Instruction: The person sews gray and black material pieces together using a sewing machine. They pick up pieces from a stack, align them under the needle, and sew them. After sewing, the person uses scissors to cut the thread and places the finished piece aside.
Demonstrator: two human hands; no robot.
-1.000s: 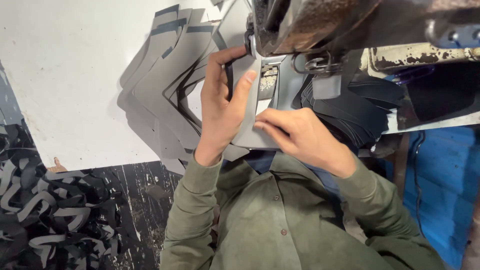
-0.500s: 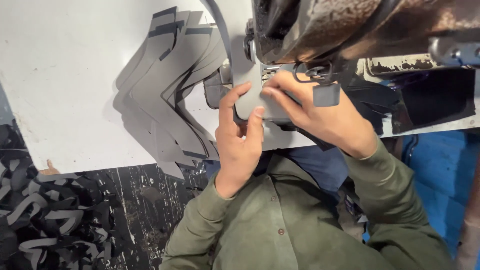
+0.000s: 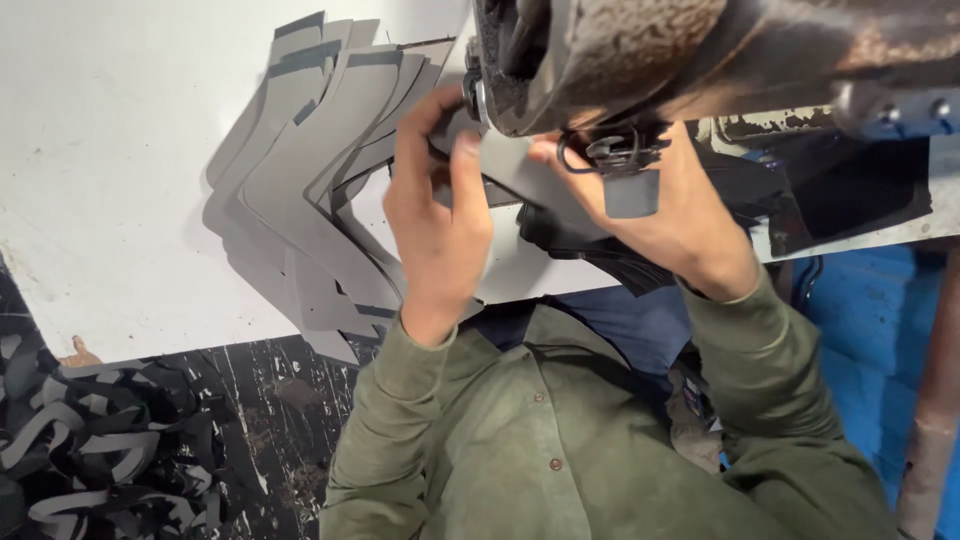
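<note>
Fingers of the left hand [image 3: 440, 215] are pinching a grey cut piece [image 3: 515, 165] by its edge, while the right hand [image 3: 665, 215] is pressing fingertips together on it — both keeping it flat under the rusty sewing machine head [image 3: 640, 50]. Both wrists are angling inward over the white table [image 3: 100, 150], beside the fanned stack of grey pieces [image 3: 310, 190].

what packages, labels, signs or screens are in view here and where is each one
Small plain grey rectangular tag: hangs from a dark wire loop under the rusty brown machine head, in front of the right hand; whether anything is marked on it cannot be told.
Packages, signs, screens: none in view.
</note>
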